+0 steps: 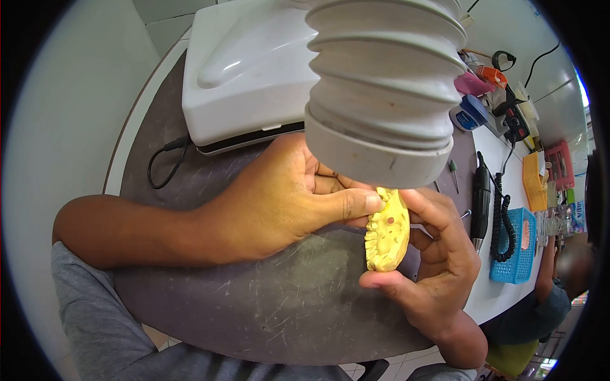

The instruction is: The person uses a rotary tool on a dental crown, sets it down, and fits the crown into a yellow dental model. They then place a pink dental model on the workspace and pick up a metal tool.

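A yellow dental cast [389,238] with a row of teeth along its left side is held up over the dark table, just below the mouth of a ribbed suction hose [381,95]. A small reddish-brown round spot shows on its face. My left hand [298,197] pinches the cast's upper end, the thumb lying on the teeth there. Around its right side and lower end curls my right hand [441,260], thumb at the bottom and fingers at the top right. The hose hides some of my left fingertips.
A white machine [254,76] with a black cable [166,147] stands at the back left. To the right lie a black handpiece [481,197] with a coiled cord, a green-tipped bur [454,174], a blue basket [513,247] and a blue tub [469,113]. A seated person [534,317] is at far right.
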Motion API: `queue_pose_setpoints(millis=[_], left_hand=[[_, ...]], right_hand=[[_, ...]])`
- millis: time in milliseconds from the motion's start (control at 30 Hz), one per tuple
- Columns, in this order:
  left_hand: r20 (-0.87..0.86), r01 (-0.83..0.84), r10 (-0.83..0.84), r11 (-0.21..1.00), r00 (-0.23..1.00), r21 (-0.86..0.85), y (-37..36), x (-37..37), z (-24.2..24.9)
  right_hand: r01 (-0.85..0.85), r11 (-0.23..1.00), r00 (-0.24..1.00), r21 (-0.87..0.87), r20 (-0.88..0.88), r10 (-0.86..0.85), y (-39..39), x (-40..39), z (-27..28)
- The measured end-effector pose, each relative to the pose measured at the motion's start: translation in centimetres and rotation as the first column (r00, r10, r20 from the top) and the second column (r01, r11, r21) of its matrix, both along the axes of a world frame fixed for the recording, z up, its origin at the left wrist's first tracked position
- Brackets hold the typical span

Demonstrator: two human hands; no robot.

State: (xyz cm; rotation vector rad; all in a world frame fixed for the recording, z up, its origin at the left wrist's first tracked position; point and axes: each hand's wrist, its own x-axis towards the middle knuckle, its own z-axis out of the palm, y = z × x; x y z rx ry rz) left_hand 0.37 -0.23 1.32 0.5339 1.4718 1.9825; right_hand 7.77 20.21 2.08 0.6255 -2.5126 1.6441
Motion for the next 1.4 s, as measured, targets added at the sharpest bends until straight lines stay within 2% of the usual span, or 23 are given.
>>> queue_pose_setpoints(millis=[67,267,367,500,567,600,667,700,767,833,900,933,967,1067,1133,1167,1233,1267,1300,1367,1400], left_hand=[[0.091,0.004,-0.005,1.000,0.996,0.019,0.1,0.1,-0.1],[0.088,0.003,-0.002,1.000,0.996,-0.013,0.0,0.2,0.5],[0.112,-0.006,0.013,0.998,0.994,-0.062,0.0,0.3,0.7],[0.035,-0.010,0.011,0.999,0.999,-0.030,0.0,0.1,-0.2],[0.022,-0.029,0.029,1.000,0.999,0.000,0.1,0.1,-0.4],[0.018,-0.034,0.034,0.999,0.999,0.001,0.2,0.2,-0.2],[0.076,-0.071,0.064,0.992,0.995,0.101,0.3,0.4,0.2],[0.071,-0.073,0.066,0.992,0.995,0.104,0.3,0.3,0.4],[0.165,-0.096,0.092,0.995,0.982,0.018,0.4,0.2,0.9],[0.143,-0.112,0.105,0.993,0.984,0.043,0.4,0.5,0.6],[0.126,-0.129,0.120,0.989,0.985,0.070,0.5,0.5,-0.1],[0.013,-0.122,0.121,0.989,0.993,0.078,0.6,0.4,-0.5],[-0.100,-0.114,0.123,0.990,0.987,0.085,0.6,0.4,-0.8],[-0.102,-0.129,0.137,0.988,0.985,0.079,0.6,0.6,-0.2],[-0.074,-0.120,0.127,0.989,0.989,0.088,0.6,0.7,-0.2],[-0.045,-0.111,0.116,0.989,0.992,0.094,0.6,0.7,-0.2],[-0.071,-0.106,0.111,0.992,0.991,0.075,0.7,0.7,-0.8],[-0.099,-0.103,0.108,0.993,0.989,0.054,0.7,0.7,-1.1],[-0.097,-0.099,0.104,0.993,0.990,0.056,0.6,0.7,-1.1],[-0.219,-0.020,0.020,1.000,0.975,0.003,0.4,0.5,-1.2],[-0.218,-0.015,0.016,1.000,0.976,0.005,0.3,0.5,-1.0]], right_hand=[[0.004,1.000,1.000,-0.016,-0.027,-0.005,-0.1,0.0,-0.1],[0.021,0.999,0.998,0.050,-0.061,-0.018,-0.2,0.2,0.2],[0.020,0.999,0.998,0.026,-0.065,-0.019,-0.2,0.2,0.1],[-0.002,1.000,1.000,0.011,-0.012,0.002,-0.1,0.2,0.3],[0.042,0.990,0.981,-0.137,0.191,-0.015,-0.1,0.2,0.5],[0.037,0.990,0.982,-0.137,0.187,-0.011,-0.1,0.1,0.5],[0.079,0.944,0.971,-0.319,0.237,-0.002,-0.1,0.0,0.6],[0.076,0.946,0.973,-0.316,0.233,0.000,0.0,-0.2,0.6],[0.190,0.851,0.900,-0.490,0.434,0.049,0.6,-0.4,0.5],[0.202,0.850,0.914,-0.486,0.405,0.015,1.0,-0.7,0.3],[0.237,0.773,0.873,-0.589,0.478,0.096,1.2,-1.0,0.5],[0.265,0.755,0.857,-0.600,0.506,0.101,1.0,-1.0,0.6],[0.263,0.758,0.857,-0.596,0.506,0.101,1.1,-1.0,0.7],[0.263,0.774,0.809,-0.577,0.568,0.149,1.3,-1.1,0.8],[0.290,0.844,0.804,-0.452,0.594,0.041,1.2,-1.2,0.9],[0.293,0.843,0.803,-0.450,0.594,0.038,1.2,-1.1,0.7],[0.320,0.936,0.931,-0.149,0.232,-0.281,1.2,-1.0,0.0],[0.323,0.935,0.930,-0.145,0.233,-0.285,1.2,-0.9,0.2],[0.347,0.935,0.929,-0.076,0.166,-0.332,1.2,-0.7,0.9],[0.403,0.913,0.914,0.060,0.021,-0.405,1.0,-0.3,2.1],[0.454,0.891,0.889,0.008,0.065,-0.454,0.6,-0.3,2.3]])
